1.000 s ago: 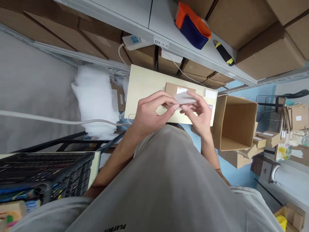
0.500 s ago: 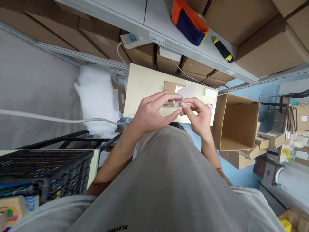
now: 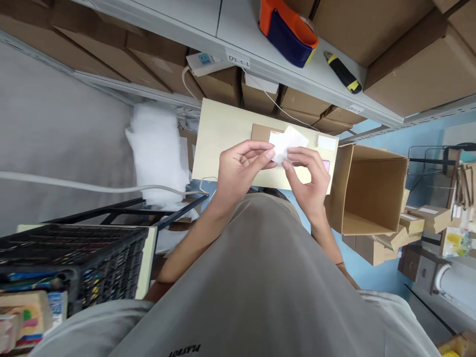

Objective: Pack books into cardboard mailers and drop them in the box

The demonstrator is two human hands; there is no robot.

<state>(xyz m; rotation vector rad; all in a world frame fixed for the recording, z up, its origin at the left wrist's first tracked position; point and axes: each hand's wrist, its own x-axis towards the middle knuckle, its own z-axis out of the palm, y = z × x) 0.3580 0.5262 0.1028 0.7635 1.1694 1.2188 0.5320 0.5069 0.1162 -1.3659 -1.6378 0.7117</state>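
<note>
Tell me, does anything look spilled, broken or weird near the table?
I can't see anything spilled or broken. The small boxes beside the big open box on the right sit at uneven angles, so they look a bit messy. The white slip in the left hand looks ordinary.

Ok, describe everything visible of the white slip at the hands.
The white slip looks thin and papery, with angular corners and no readable print. It is raised over the table, in front of part of a brown cardboard piece. The left hand pinches its left side; the right hand is at its lower right, its grip there unclear.
</note>
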